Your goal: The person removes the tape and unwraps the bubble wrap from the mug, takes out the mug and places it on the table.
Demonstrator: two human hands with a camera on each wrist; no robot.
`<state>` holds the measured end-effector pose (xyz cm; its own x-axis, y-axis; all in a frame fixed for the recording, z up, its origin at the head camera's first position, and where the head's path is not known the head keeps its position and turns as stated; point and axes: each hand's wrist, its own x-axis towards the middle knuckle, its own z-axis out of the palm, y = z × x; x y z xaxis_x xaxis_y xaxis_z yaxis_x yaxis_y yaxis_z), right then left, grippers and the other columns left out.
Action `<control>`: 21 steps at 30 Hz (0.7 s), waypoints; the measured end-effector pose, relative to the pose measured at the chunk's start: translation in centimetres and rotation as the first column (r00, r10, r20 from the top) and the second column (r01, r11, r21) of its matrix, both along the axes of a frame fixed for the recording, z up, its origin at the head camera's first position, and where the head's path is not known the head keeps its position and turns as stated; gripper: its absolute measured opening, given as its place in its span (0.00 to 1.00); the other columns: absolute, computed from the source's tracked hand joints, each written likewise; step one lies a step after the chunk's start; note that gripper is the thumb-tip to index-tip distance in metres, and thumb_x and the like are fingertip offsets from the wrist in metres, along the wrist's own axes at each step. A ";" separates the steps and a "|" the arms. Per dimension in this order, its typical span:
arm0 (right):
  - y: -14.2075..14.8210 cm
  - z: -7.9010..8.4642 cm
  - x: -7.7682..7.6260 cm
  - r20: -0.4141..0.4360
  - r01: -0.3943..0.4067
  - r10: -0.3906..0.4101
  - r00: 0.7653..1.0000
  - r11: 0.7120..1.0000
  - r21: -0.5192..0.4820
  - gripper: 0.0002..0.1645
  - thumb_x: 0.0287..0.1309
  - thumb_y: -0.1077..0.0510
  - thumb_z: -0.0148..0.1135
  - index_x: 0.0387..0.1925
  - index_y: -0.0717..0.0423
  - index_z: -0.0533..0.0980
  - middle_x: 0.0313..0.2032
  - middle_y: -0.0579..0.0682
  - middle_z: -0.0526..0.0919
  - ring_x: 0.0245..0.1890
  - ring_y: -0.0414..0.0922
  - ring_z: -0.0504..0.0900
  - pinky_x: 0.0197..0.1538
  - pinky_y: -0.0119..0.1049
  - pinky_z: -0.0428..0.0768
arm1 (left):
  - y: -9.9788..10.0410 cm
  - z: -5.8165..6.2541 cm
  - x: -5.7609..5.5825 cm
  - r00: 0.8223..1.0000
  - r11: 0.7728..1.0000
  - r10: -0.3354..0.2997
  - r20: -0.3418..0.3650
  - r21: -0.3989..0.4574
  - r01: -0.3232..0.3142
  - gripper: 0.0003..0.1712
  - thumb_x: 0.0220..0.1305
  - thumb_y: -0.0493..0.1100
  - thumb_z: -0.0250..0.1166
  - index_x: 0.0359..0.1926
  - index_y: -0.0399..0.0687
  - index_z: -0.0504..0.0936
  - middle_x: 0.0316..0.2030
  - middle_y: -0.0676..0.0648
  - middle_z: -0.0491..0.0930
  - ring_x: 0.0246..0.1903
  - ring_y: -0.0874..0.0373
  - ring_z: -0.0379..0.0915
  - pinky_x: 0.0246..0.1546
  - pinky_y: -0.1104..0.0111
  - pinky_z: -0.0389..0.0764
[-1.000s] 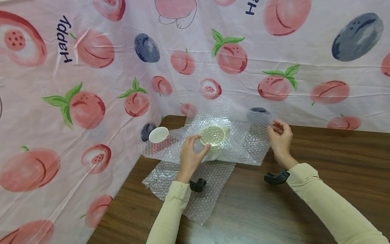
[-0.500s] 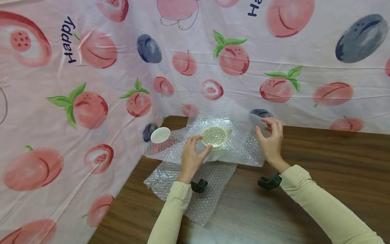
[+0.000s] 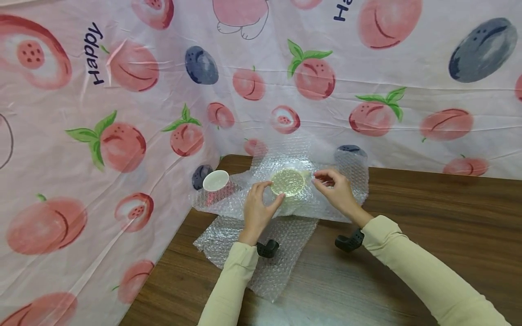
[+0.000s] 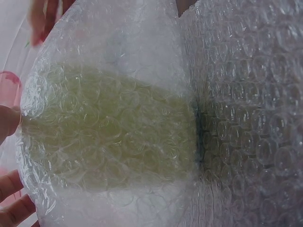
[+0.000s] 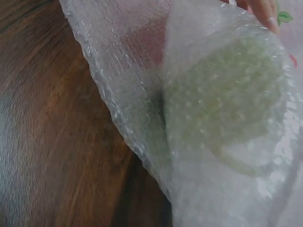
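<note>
A pale yellow mug (image 3: pixel 287 183) shows through a sheet of bubble wrap (image 3: pixel 326 206) draped over its top, its handle (image 5: pixel 236 165) toward the right. My left hand (image 3: pixel 258 206) holds the mug's near left rim through the wrap, fingers and thumb spread along the edge. In the left wrist view that hand's thumb (image 4: pixel 8 122) rests at the covered rim. Just right of the mug, by its handle, my right hand (image 3: pixel 335 192) has its fingers loosely bent with a gap between thumb and forefinger. The right wrist view does not show that hand's own fingers.
A second cup, white inside and pink outside (image 3: pixel 216 181), stands to the left, partly behind wrap. Another bubble wrap piece (image 3: pixel 281 267) lies in front on the dark wooden table (image 3: pixel 338 280). A fruit-printed cloth (image 3: pixel 253 113) hangs behind and at the left.
My right hand has left the wrap's right edge and moved left to beside the mug's handle. My left hand stays at the mug.
</note>
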<state>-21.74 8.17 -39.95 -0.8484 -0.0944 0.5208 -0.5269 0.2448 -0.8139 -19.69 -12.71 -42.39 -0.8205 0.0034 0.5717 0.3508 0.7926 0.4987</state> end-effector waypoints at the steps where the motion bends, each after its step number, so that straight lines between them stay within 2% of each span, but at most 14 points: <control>1: -0.2 -0.4 -0.3 0.047 -0.019 0.017 0.999 0.999 0.033 0.12 0.52 0.68 0.59 0.39 0.72 0.74 0.37 0.64 0.77 0.35 0.53 0.76 0.37 0.36 0.75 | -0.1 -0.1 0.0 1.000 1.000 -0.003 -0.003 0.002 0.003 0.26 0.49 0.54 0.66 0.45 0.42 0.76 0.43 0.43 0.74 0.43 0.49 0.70 0.43 0.59 0.71; 3: -0.7 -1.2 -0.9 0.097 -0.036 0.029 0.995 0.997 0.073 0.14 0.52 0.64 0.60 0.40 0.69 0.75 0.37 0.62 0.78 0.36 0.53 0.76 0.38 0.40 0.76 | -0.2 -0.2 0.0 1.000 1.000 -0.008 -0.008 0.004 0.008 0.27 0.49 0.54 0.66 0.45 0.42 0.76 0.43 0.43 0.74 0.43 0.49 0.70 0.43 0.59 0.71; 5: -1.1 -2.1 -1.6 0.108 -0.036 0.026 0.994 0.995 0.095 0.15 0.51 0.62 0.62 0.40 0.67 0.75 0.37 0.60 0.78 0.35 0.52 0.77 0.38 0.40 0.76 | -0.3 -0.2 0.0 1.000 1.000 -0.010 -0.012 0.003 0.010 0.26 0.49 0.54 0.66 0.45 0.42 0.76 0.43 0.43 0.74 0.43 0.49 0.70 0.43 0.59 0.71; 13: -2.1 -2.2 -1.5 0.195 -0.010 -0.011 0.981 0.994 0.105 0.16 0.49 0.57 0.64 0.39 0.64 0.75 0.36 0.58 0.78 0.34 0.50 0.77 0.37 0.41 0.76 | -0.4 -0.1 -0.1 1.000 1.000 -0.010 -0.006 -0.002 0.010 0.27 0.49 0.54 0.65 0.45 0.41 0.76 0.44 0.43 0.73 0.43 0.49 0.70 0.43 0.59 0.71; 17: -2.3 -2.1 -1.5 0.240 -0.005 -0.021 0.970 0.994 0.108 0.18 0.49 0.56 0.64 0.39 0.64 0.74 0.37 0.58 0.78 0.35 0.51 0.77 0.35 0.40 0.76 | -0.4 0.3 -0.1 0.999 1.000 -0.021 0.031 -0.023 0.022 0.27 0.50 0.54 0.65 0.45 0.40 0.75 0.44 0.42 0.73 0.44 0.49 0.70 0.43 0.60 0.71; 21: -2.2 -2.0 -1.6 0.247 -0.009 -0.021 0.969 0.993 0.118 0.18 0.49 0.56 0.64 0.39 0.64 0.74 0.38 0.58 0.77 0.36 0.51 0.77 0.35 0.40 0.76 | -0.4 1.3 -0.1 0.996 0.997 -0.036 0.085 -0.063 0.041 0.27 0.50 0.54 0.65 0.45 0.39 0.75 0.43 0.41 0.72 0.42 0.48 0.70 0.43 0.59 0.71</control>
